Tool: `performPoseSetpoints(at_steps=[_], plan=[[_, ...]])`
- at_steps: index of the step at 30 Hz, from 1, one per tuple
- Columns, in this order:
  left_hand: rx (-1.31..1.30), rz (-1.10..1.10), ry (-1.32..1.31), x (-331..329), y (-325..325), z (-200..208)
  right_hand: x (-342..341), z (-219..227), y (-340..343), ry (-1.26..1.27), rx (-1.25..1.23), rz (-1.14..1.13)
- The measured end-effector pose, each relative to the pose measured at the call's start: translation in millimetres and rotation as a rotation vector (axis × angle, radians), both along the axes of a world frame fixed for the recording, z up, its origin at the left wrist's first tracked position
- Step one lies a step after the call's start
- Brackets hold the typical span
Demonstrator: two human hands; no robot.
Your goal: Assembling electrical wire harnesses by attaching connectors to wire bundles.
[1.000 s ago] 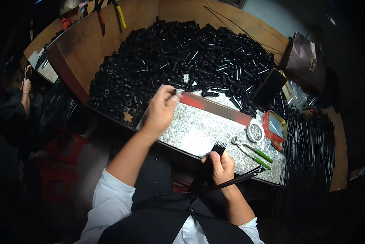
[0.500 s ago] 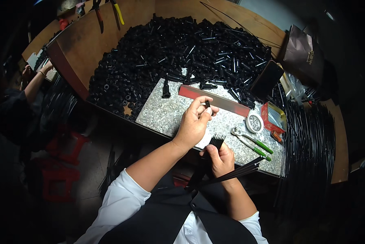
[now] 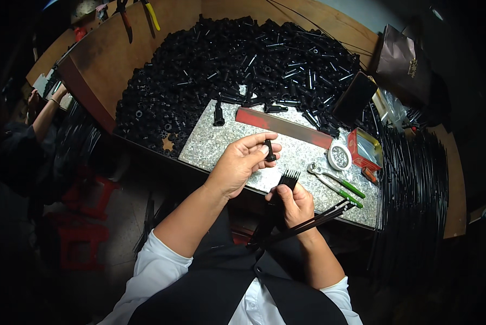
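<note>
One speckled worktop [image 3: 207, 143], reaching from front edge to red-ended bar [image 3: 283, 128]; one bundle of slim, pale-tipped black rods [image 3: 288, 181], clasped in the right hand [image 3: 297, 207] at that edge; one small, broad-ended black fitting [image 3: 270, 155], pinched over the worktop by the left hand [image 3: 235, 165], a gap between the hands.

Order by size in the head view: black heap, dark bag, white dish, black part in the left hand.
Black heap
Dark bag
White dish
Black part in the left hand, partly covered
</note>
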State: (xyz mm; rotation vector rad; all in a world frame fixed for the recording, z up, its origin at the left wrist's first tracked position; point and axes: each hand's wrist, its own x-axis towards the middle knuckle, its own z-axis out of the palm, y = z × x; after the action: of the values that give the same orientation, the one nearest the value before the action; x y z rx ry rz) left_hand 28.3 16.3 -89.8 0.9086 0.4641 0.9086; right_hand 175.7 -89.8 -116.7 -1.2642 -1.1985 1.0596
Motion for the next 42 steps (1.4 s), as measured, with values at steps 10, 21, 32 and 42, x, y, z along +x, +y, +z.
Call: performPoseSetpoints(at_steps=[10, 21, 32, 42], plan=[[-0.053, -0.138, -0.050, -1.9, -1.2, -6.2, -0.1, 0.1, 3.6, -0.026, -0.015, 0.019], [-0.092, -0.249, -0.096, 1.0, -2.4, -11.2, -0.7, 0.8, 5.7, -0.043, -0.004, 0.055], [-0.089, -0.283, -0.128, 0.8, 1.9, -20.9, -2.6, 4.9, 3.2, -0.060, -0.016, 0.015], [0.016, -0.346, -0.105, -9.8, -4.4, -25.8, -3.0, -0.1, 2.6, -0.051, -0.015, -0.024]])
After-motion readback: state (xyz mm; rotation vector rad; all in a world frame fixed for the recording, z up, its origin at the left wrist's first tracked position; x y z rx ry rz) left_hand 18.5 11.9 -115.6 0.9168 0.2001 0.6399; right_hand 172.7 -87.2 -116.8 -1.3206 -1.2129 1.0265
